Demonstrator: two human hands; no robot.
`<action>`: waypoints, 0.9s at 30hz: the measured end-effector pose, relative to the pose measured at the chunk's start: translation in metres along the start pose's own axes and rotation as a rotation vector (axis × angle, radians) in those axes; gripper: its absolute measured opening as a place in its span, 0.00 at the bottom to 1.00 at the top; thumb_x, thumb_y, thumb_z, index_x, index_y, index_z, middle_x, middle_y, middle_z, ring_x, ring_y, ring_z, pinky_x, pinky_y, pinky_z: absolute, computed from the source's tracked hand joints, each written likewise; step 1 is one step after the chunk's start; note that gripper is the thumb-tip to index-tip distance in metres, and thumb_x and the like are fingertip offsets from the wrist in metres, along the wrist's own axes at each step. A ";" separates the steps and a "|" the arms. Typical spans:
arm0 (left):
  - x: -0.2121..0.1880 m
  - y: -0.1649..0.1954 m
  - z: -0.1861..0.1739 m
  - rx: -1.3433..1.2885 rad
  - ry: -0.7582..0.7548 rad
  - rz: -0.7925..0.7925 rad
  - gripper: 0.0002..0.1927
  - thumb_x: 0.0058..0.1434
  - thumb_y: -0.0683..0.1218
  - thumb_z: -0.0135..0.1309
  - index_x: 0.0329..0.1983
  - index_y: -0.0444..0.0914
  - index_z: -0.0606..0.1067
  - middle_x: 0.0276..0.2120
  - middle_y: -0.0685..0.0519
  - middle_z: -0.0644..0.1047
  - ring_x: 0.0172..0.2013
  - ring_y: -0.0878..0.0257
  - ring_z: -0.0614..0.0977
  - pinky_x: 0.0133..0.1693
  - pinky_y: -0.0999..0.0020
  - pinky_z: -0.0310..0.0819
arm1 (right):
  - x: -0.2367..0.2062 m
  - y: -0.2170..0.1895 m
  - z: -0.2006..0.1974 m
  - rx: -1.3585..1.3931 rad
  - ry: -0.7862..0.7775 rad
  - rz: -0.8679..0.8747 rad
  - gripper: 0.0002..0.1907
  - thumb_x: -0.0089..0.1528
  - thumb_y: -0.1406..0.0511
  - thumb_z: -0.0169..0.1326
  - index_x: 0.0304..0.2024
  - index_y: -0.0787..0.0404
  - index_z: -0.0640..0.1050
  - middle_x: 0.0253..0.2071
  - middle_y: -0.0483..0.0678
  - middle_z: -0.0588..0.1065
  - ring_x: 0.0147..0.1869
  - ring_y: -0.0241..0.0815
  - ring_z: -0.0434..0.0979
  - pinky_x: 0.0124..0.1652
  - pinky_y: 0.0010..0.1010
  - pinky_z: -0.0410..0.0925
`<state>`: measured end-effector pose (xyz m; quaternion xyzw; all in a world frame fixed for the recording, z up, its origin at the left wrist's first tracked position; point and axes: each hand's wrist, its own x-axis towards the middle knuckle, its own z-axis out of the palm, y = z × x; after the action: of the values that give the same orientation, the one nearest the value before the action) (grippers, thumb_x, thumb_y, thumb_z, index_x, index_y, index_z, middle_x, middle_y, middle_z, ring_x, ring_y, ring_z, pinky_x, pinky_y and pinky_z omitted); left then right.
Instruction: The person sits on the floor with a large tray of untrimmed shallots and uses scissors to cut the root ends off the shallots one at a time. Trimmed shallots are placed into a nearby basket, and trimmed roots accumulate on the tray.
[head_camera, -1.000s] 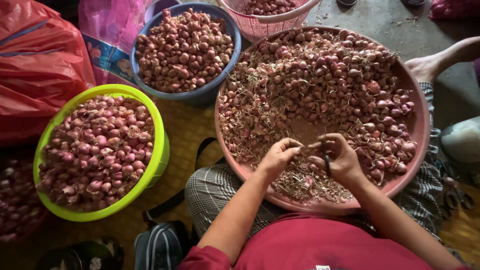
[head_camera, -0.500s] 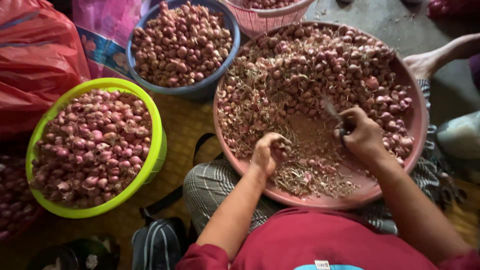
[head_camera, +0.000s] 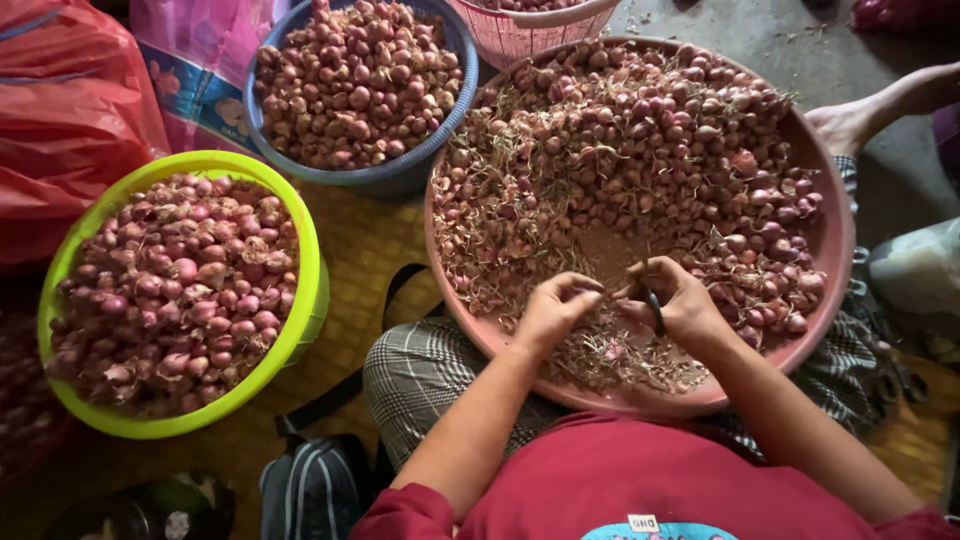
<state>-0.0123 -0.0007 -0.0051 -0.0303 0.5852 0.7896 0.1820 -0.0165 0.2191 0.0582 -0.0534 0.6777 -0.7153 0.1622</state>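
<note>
Two hands meet over the near part of a wide pink basin (head_camera: 835, 235) resting on the person's lap. The left hand (head_camera: 550, 312) has its fingers pinched shut on something small, likely a shallot, though I cannot see it clearly. The right hand (head_camera: 680, 300) is curled closed around a small dark-handled knife (head_camera: 655, 308), just beside the left. Shallots (head_camera: 680, 150) heap across the far and right side of the basin, with dry trimmings (head_camera: 620, 358) piled under the hands. To the left sit a lime-green tub (head_camera: 300, 230) and, farther off, a blue tub (head_camera: 400, 170), both full of shallots. A red plastic sack (head_camera: 70, 110) lies at far left. Another person's hand (head_camera: 850, 122) touches the basin's far right rim.
</note>
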 end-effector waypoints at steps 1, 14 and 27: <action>-0.001 0.000 0.006 -0.017 -0.015 0.018 0.08 0.65 0.40 0.59 0.47 0.37 0.80 0.33 0.57 0.80 0.32 0.72 0.78 0.35 0.76 0.74 | 0.000 -0.002 0.001 0.030 0.027 0.024 0.27 0.53 0.69 0.69 0.52 0.65 0.72 0.41 0.51 0.80 0.42 0.39 0.81 0.41 0.31 0.75; 0.000 -0.006 0.009 0.037 -0.013 0.103 0.09 0.64 0.41 0.61 0.45 0.35 0.77 0.36 0.55 0.81 0.36 0.71 0.81 0.38 0.75 0.77 | 0.003 0.001 0.024 0.014 0.184 -0.014 0.22 0.57 0.68 0.66 0.53 0.66 0.76 0.37 0.47 0.80 0.37 0.32 0.79 0.34 0.25 0.74; -0.006 0.016 0.005 0.193 -0.029 0.194 0.07 0.63 0.40 0.62 0.43 0.36 0.78 0.33 0.59 0.79 0.33 0.75 0.77 0.35 0.80 0.73 | 0.016 0.009 0.020 0.095 0.146 0.005 0.27 0.53 0.70 0.68 0.55 0.67 0.76 0.31 0.44 0.78 0.32 0.31 0.76 0.29 0.22 0.69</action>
<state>-0.0112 -0.0010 0.0127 0.0556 0.6559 0.7439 0.1151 -0.0241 0.1954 0.0488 0.0086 0.6530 -0.7483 0.1165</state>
